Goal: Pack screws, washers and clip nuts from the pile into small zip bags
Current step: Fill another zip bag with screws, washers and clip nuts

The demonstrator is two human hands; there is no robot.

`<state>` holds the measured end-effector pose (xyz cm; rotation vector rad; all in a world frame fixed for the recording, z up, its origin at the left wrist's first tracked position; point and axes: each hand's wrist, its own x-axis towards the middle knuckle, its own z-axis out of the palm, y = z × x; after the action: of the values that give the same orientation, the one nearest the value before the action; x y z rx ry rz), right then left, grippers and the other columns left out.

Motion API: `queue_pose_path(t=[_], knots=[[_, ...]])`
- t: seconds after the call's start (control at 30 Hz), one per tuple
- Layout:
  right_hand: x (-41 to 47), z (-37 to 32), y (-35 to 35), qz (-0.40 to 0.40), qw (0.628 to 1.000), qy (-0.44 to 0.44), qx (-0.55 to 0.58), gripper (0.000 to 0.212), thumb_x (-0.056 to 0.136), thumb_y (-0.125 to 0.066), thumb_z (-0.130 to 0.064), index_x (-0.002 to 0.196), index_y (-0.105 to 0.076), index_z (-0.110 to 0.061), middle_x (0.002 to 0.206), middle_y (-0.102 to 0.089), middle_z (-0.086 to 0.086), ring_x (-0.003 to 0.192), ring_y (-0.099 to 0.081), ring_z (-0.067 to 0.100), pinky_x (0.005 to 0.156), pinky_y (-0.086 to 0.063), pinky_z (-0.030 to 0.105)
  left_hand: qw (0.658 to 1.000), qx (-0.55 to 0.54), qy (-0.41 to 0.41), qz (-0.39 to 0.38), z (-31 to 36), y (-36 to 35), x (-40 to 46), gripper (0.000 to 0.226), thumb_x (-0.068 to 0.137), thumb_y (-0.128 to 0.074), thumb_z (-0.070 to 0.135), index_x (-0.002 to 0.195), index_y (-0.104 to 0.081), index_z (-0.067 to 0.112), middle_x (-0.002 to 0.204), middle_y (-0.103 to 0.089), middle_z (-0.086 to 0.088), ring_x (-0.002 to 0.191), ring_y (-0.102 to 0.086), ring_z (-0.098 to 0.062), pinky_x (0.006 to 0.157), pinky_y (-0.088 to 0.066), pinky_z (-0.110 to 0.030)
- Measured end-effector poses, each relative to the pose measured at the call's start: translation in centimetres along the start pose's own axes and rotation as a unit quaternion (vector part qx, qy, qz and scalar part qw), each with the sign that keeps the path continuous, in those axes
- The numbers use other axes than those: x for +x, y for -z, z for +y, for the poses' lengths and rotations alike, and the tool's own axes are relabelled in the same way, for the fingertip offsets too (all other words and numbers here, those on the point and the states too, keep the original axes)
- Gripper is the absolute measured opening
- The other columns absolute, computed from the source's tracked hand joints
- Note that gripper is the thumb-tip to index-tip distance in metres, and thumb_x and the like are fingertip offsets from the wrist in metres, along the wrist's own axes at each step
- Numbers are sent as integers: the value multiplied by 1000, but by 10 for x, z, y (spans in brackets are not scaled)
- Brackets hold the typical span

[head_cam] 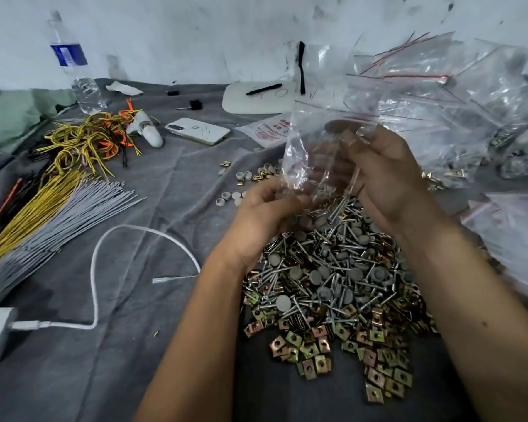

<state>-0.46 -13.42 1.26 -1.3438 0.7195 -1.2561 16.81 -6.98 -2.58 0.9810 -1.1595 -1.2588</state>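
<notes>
A clear small zip bag point(320, 129) stands upright above the pile, with screws and grey caps showing through its lower part. My right hand point(384, 178) grips its right side near the top. My left hand point(265, 208) is curled at the bag's bottom left corner, fingers closed against the plastic. Below both hands lies the pile point(333, 284) of silver screws, grey round washers and brass-coloured square clip nuts, spread on the grey cloth.
A heap of zip bags point(457, 102) rises at the right. White washers point(235, 196) lie left of the pile. Cable ties point(43, 226), coloured wires point(86, 141), a phone point(197, 130), a water bottle point(77, 71) and a white charger cable point(110, 248) occupy the left.
</notes>
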Motion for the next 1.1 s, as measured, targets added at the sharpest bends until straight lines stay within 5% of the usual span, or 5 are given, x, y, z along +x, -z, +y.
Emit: queue_pose_path(t=[0.3,0.6,0.83,0.97,1.1], knots=[[-7,-1,-6,12,1000,18,-16,23,109,-44,-18,114,-66,-16,111,-76,13,104,-72,39,89,-56,65,999,-16,-2,-29,-4,5,2,37,74,-58,-4,108,-64,8,98,-79,-7,72,-72,-22,68,-60,-36],[-13,-37,-10,-76,986,131,-66,14,108,-48,-19,100,-58,-15,103,-78,9,91,-76,31,64,-62,34,988,-119,-37,-86,14,3,-6,31,97,-46,22,108,-72,8,107,-72,-8,92,-70,-18,85,-60,-43],[-17,-24,-4,-56,958,169,-225,10,92,-74,-29,95,-79,-20,88,-76,8,81,-72,30,69,-58,44,991,-100,-92,13,17,0,-7,80,82,-67,56,133,-56,-4,132,-65,-26,121,-63,-43,103,-54,-52],[-12,-12,-5,-41,968,159,-192,12,95,-70,-25,91,-79,-32,84,-77,0,70,-70,16,61,-56,28,986,-59,-126,98,14,6,-2,12,97,-68,22,98,-71,10,94,-75,-4,78,-70,-23,68,-59,-36],[-7,5,-3,-9,972,133,-193,18,101,-62,-20,99,-76,-29,88,-77,0,77,-71,14,68,-59,34,976,29,-109,188,7,7,3,14,100,-65,12,90,-71,4,88,-71,-21,77,-61,-30,68,-53,-41]])
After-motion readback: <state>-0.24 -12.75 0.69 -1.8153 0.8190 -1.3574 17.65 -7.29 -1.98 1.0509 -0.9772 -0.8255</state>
